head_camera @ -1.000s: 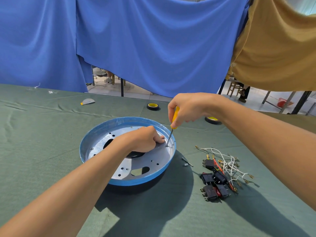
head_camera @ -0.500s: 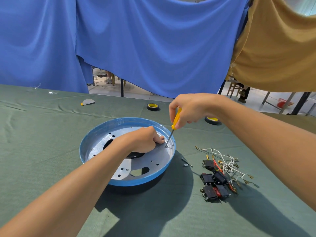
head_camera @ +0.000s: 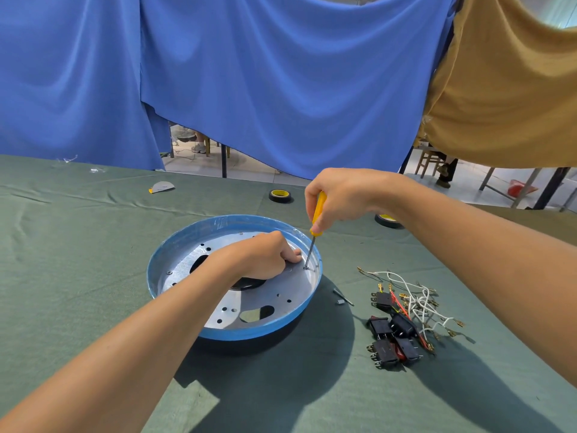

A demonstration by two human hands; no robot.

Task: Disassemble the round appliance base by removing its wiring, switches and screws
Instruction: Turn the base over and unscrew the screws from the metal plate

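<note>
The round appliance base (head_camera: 175, 245), blue-rimmed with a silver perforated plate inside, lies on the green table cloth. My left hand (head_camera: 259, 256) rests inside it with fingers curled, fingertips pressed on the plate beside a screw (head_camera: 306, 268) near the right rim. My right hand (head_camera: 340, 198) grips a yellow-handled screwdriver (head_camera: 317, 218), held nearly upright, its tip on that screw. To the right of the base lie several black switches (head_camera: 392, 334) and a tangle of white and red wires (head_camera: 418, 303), loose on the cloth.
Two small loose metal parts (head_camera: 342, 297) lie just right of the base. Two tape rolls (head_camera: 278, 195) (head_camera: 387, 220) sit behind it, and a small white scrap (head_camera: 161, 186) at the back left. Blue and tan curtains hang behind the table.
My right hand has shifted slightly on the screwdriver handle, whose tip stays on the same screw. My left hand and the base have not moved.
</note>
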